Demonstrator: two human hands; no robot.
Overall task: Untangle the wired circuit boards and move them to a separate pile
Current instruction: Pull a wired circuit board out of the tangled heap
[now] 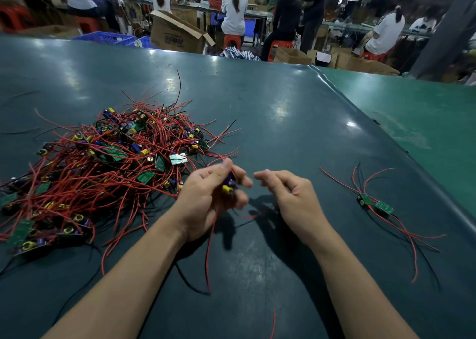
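Head camera looks forward and down, close over the table (283,112).

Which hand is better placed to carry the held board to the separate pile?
Probably the right hand: it is empty, beside the sorted boards. The left hand grips the circuit board near the tangled heap.

The left hand (206,197) grips a wired circuit board (229,185) beside the tangled pile (103,163); the right hand (288,191) hovers loosely curled, two separated boards (376,203) lying further right.
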